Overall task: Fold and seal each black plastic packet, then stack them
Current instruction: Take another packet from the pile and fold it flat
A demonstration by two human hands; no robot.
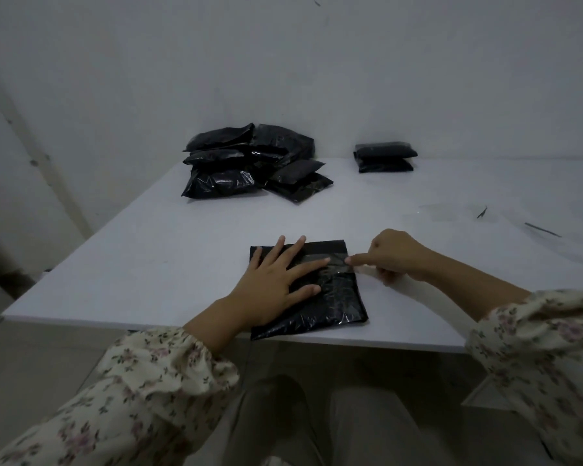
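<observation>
Knees (317,425) in grey trousers and my floral sleeves (155,375) fill the foreground. Beyond them, the black packet (337,301) being worked lies flat on the white table (132,264), its near side reaching the table's front edge and its far flap folded over. My left hand (276,280) presses on the packet's left half, palm down, fingers straight and spread, gripping nothing. My right hand (394,255) sits just beside the packet's right edge; its forefinger touches the flap's end, while thumb and curled fingers pinch what looks like a thin pale strip (367,270) running off that edge. Farther back on the left, a loose heap of black packets (249,163) rests against the wall (317,62). Well apart to its right stands a neat stack of two folded packets (384,156). Clear film pieces (451,211) and dark scraps (542,229) lie on the right side of the table.
</observation>
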